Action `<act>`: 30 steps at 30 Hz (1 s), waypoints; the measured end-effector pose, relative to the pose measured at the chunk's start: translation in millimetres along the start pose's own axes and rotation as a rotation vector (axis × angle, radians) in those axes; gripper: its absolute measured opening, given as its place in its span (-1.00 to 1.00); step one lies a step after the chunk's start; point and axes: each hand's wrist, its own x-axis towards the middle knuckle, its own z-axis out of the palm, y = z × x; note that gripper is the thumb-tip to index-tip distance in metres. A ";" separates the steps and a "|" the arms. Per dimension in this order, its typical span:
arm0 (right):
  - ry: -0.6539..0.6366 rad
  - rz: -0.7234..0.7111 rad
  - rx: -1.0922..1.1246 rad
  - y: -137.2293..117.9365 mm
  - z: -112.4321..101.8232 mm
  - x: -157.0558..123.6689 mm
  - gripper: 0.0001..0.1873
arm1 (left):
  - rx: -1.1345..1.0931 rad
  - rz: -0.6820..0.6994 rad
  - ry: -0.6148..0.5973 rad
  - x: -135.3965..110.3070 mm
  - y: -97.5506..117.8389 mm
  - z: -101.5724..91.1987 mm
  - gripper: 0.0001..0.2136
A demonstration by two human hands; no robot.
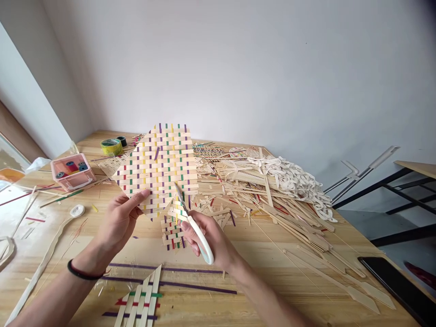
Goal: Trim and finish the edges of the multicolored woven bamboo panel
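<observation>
Nearest the camera, a partly woven piece (139, 302) of pale strips with green, red and purple crossings lies flat at the front edge of the table (265, 254). Two long purple strips (190, 286) lie flat just beyond it.

Left wrist carries a black band (80, 271). The left hand (117, 222) is closed in a pinch on the lower left edge of the woven mat (160, 168), thumb on the facing side. The mat is held up off the table, tilted corner-down, between the two hands. It is pale, with green, yellow, purple and red cross strips.

The right hand (211, 238) is closed around the white handles of the scissors (194, 222). The blades point up and to the left, with their tips at the mat's lower edge. Whether the blades are parted cannot be told.

A small woven offcut (173, 231) lies on the table directly below the mat, between the hands.

Further back, a broad pile of cut strips (231, 190) covers the centre and right of the table. A heap of white curled strips (296, 181) sits on its far right side.

At far left stands a pink box (72, 170) holding thread spools. Behind it stand a yellow-green tape roll (111, 146) and a dark roll (121, 141). A flat black slab (398, 286) lies at the table's right edge.
</observation>
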 end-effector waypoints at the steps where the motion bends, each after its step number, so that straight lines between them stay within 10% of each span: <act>1: 0.003 0.001 -0.004 -0.6 -1.1 0.1 -0.57 | 0.001 -0.001 0.000 0.4 1.0 -0.8 -0.84; 30: -0.154 0.089 0.056 -9.6 -9.9 -3.9 -0.53 | 0.046 0.020 0.012 2.2 6.8 -3.8 -0.86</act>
